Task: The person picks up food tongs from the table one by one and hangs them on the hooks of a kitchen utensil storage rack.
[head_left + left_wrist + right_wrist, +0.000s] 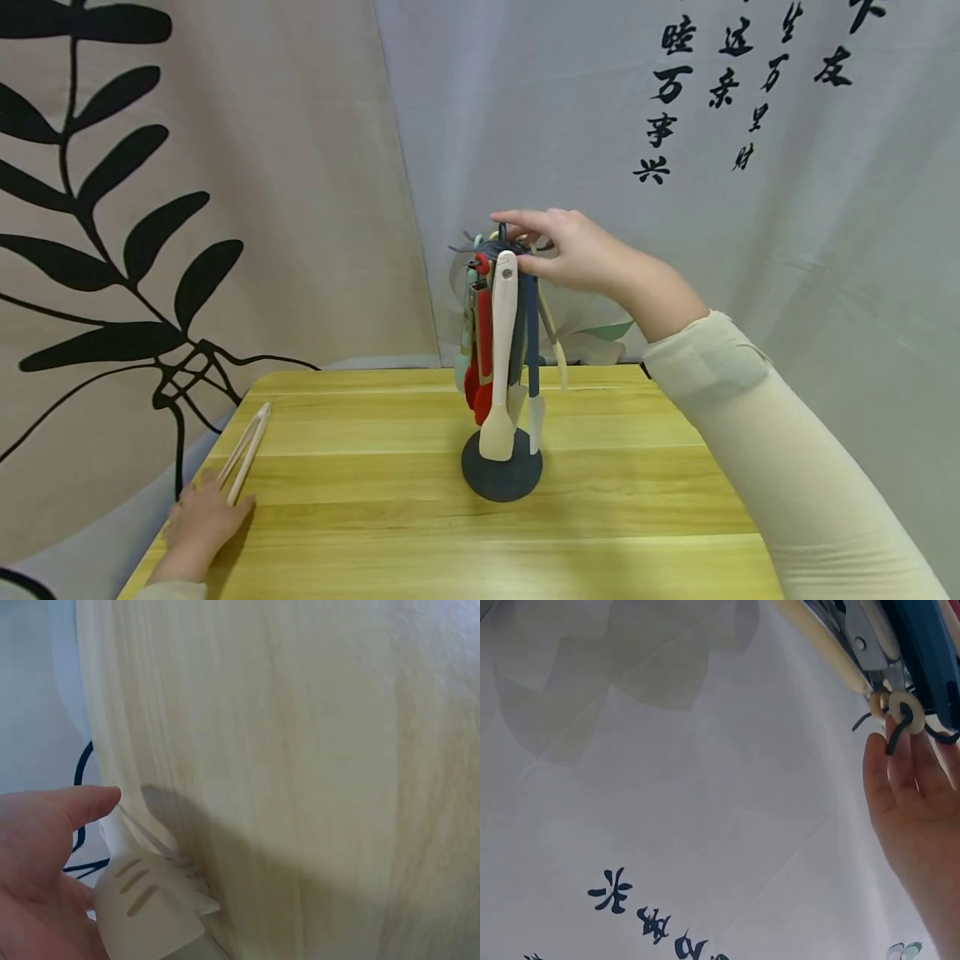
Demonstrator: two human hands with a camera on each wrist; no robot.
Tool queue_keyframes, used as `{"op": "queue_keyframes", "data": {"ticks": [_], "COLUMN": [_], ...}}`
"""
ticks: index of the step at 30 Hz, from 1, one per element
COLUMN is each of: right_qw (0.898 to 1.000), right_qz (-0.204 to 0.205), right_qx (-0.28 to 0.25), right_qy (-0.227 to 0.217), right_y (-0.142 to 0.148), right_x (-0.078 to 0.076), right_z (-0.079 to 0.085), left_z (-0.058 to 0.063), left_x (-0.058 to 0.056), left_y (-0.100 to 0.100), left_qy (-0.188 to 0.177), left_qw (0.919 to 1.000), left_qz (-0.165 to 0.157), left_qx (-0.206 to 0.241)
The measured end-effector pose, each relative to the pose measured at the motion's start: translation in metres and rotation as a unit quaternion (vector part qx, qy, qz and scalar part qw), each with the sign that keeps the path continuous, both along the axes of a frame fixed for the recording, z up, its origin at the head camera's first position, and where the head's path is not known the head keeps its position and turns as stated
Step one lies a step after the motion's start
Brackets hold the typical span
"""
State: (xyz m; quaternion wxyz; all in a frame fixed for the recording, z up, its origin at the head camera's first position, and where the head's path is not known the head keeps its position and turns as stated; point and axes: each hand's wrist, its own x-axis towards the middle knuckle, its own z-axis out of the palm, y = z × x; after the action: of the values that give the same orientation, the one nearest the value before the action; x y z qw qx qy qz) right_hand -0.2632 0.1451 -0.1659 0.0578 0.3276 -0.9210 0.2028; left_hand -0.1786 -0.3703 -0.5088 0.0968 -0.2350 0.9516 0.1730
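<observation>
A dark rotating utensil stand point(501, 477) stands on the wooden table, hung with kitchen tools. My right hand point(573, 250) holds its top, the index finger over the knob and the thumb near a cream spatula point(504, 350). In the right wrist view, the fingers of that hand lie close by the hooks and a tool's hanging ring point(906, 712). Cream tongs point(251, 446) lie along the table's left edge. My left hand point(204, 521) is over their near end, thumb spread away. The left wrist view shows the tongs' slotted head point(146, 907) between thumb and fingers; some fingers are hidden.
Red-handled tongs point(483, 333) and a blue-handled tool point(532, 333) hang on the stand among others. The table point(360, 467) ends just beyond it. Behind hangs a curtain point(315, 208) with leaf prints and black characters. A dark cable point(81, 769) shows beyond the left edge.
</observation>
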Motion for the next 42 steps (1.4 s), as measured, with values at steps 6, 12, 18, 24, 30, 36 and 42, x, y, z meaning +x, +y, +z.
{"op": "queue_keyframes", "data": {"ticks": [6,12,18,24,30,36,42], "right_qw": [0.998,0.997,0.994,0.992,0.994,0.996,0.997], "right_qz": [-0.004,0.015,-0.006,-0.055,-0.072,-0.056,-0.05], "right_qx": [0.049,0.067,0.072,0.078,0.073,0.056,0.051], "right_qy": [0.027,-0.02,-0.087,-0.081,-0.045,-0.043,-0.044], "right_y": [0.003,0.003,-0.002,-0.014,-0.019,-0.015,-0.01], "right_x": [-0.001,0.0,0.009,0.022,0.026,0.024,0.022], "right_z": [0.008,0.018,0.028,0.025,0.017,0.012,0.011], "left_z": [0.003,0.008,0.006,0.005,0.005,0.006,0.006], "left_x": [0.004,0.011,0.01,0.008,0.01,0.012,0.015], "left_y": [0.001,0.003,0.005,0.006,0.006,0.004,0.002], "left_qy": [-0.02,-0.018,-0.007,-0.011,0.005,0.019,0.031], "left_qw": [0.9996,0.9998,0.9998,0.9992,0.9993,0.9996,0.9994], "left_qz": [0.018,-0.001,0.006,0.03,0.027,0.009,-0.003], "left_qx": [-0.001,0.0,-0.018,-0.021,-0.023,-0.017,-0.014]}}
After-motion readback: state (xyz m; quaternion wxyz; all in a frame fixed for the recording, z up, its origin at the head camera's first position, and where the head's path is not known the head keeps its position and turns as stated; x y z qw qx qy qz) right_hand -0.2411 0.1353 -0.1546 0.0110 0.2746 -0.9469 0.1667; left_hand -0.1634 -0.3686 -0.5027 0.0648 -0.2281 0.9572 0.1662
